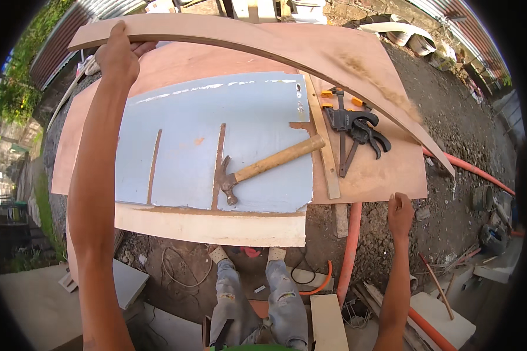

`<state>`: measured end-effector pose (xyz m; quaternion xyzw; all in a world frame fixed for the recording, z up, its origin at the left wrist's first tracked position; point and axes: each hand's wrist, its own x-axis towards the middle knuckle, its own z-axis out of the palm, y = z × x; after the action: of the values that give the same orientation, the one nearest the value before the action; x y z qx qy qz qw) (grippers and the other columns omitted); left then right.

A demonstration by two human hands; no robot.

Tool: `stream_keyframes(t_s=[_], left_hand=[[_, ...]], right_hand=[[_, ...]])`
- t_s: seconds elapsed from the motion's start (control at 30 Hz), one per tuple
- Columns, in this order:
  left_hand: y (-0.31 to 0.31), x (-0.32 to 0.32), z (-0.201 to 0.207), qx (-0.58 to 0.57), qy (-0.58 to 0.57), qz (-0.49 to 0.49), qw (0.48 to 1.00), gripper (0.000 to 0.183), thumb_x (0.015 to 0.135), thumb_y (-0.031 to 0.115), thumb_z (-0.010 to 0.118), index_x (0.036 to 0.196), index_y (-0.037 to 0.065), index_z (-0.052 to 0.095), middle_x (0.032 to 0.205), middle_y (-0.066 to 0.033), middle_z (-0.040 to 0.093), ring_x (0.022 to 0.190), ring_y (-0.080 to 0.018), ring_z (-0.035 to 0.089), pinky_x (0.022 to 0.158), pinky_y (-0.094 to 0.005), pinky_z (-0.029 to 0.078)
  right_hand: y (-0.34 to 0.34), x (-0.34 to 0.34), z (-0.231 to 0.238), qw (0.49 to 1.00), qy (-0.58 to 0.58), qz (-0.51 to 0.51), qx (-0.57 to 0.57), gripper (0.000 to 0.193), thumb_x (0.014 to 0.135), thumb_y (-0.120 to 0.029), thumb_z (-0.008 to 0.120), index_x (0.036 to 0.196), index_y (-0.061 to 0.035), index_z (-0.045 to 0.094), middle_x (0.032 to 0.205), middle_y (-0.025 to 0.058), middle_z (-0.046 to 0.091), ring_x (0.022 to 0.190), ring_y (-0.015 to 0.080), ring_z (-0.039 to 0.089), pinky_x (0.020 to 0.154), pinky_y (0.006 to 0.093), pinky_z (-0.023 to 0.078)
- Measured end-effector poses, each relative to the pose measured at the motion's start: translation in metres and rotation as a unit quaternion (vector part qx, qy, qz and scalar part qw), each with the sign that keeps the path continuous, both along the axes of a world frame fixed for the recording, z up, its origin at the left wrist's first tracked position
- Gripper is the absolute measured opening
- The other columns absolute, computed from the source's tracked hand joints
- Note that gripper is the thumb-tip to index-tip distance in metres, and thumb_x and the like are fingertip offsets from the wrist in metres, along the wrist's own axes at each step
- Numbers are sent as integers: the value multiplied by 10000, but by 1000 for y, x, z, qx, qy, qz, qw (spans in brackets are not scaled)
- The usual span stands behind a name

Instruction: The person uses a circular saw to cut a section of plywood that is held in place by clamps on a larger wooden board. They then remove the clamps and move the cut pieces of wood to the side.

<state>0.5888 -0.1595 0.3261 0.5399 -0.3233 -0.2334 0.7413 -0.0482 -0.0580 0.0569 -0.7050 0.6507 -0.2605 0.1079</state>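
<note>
My left hand point(120, 58) grips a long curved plywood strip point(216, 29) near its left end, fingers wrapped round the edge. The strip arcs over the far side of the work table and down to the right. My right hand point(400, 214), loosely curled with nothing visible in it, hangs off the table's near right corner. A claw hammer point(275, 158) with a wooden handle lies on a blue-grey painted panel point(184, 146). Beside it, a narrow wooden batten point(322, 140) runs along the panel's right edge. Black bar clamps point(351, 123) with orange pads lie right of the batten.
The panel rests on a large reddish plywood sheet point(392, 181), with a cream board edge point(216, 227) at the near side. Orange pipe point(350, 251) crosses the dirt below. Cables, offcuts and a bucket point(483, 199) lie around. Corrugated metal sheets point(61, 41) stand behind.
</note>
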Motion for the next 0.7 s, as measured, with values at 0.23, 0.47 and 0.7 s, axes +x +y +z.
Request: stream_keyframes(t_s=[0.23, 0.47, 0.7], left_hand=[[-58, 1, -22, 90, 85, -37, 992, 426, 1009, 266, 445, 1254, -77, 384, 1207, -302, 531, 1057, -413, 617, 856, -522, 583], [18, 3, -36, 165, 61, -131, 976, 715, 996, 391, 485, 1476, -49, 188, 1351, -320, 441, 1150, -409, 560, 888, -472, 551], [281, 1, -201, 324, 178, 110, 923, 509, 919, 322, 658, 1207, -59, 484, 1129, -203, 580, 942, -285, 655, 737, -355, 590]], right_hand=[[180, 88, -37, 972, -191, -67, 116, 270, 957, -227, 594, 1000, 38, 616, 780, 42, 592, 686, 99, 526, 609, 261, 428], [215, 172, -44, 860, -406, -99, 292, 332, 980, -320, 572, 803, -41, 544, 642, 19, 518, 555, 96, 522, 497, 282, 411], [280, 234, -58, 633, -506, -171, 560, 393, 981, -419, 526, 895, -40, 581, 717, 87, 617, 601, 208, 614, 519, 339, 496]])
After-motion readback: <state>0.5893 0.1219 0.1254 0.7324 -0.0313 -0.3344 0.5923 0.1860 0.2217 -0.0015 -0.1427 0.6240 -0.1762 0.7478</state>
